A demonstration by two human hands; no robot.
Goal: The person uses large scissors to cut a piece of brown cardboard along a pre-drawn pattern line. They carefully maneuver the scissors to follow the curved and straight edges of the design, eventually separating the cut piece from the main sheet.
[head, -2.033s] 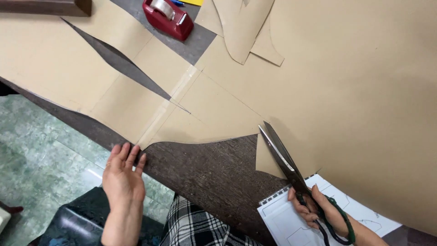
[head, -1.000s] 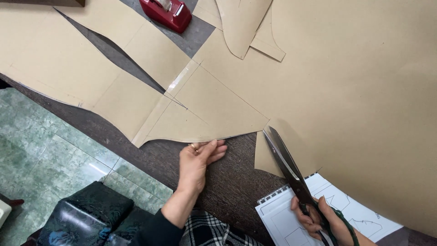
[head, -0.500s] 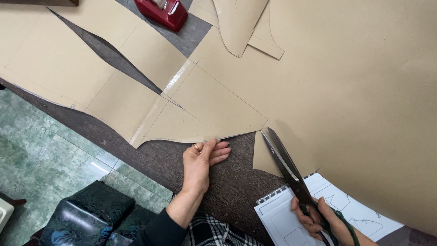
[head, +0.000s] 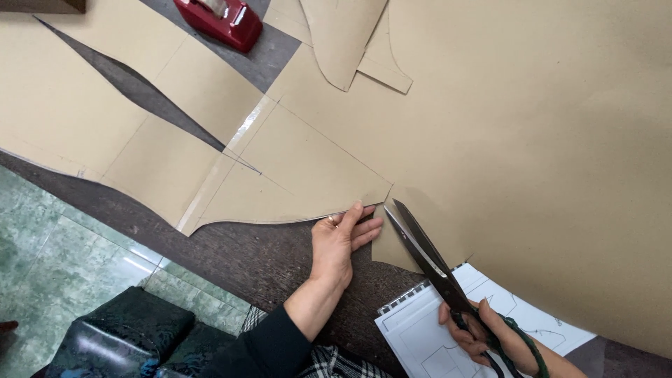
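A large sheet of brown pattern paper covers most of the dark table. My left hand lies flat with fingers together, its fingertips on the cut lower edge of the paper, near a corner. My right hand grips the handles of long dark scissors. Their blades are parted and point up-left into the cut in the paper, just right of my left fingers. A ring shows on my left hand.
A red tape dispenser sits at the top. Loose cut paper pieces lie near it. A spiral notebook with line drawings rests under the scissors. A dark stool stands on green floor tiles at lower left.
My left hand moved from the table's left edge rightward onto the paper's cut edge by the scissors. The scissors stayed nearly in place, blades parted.
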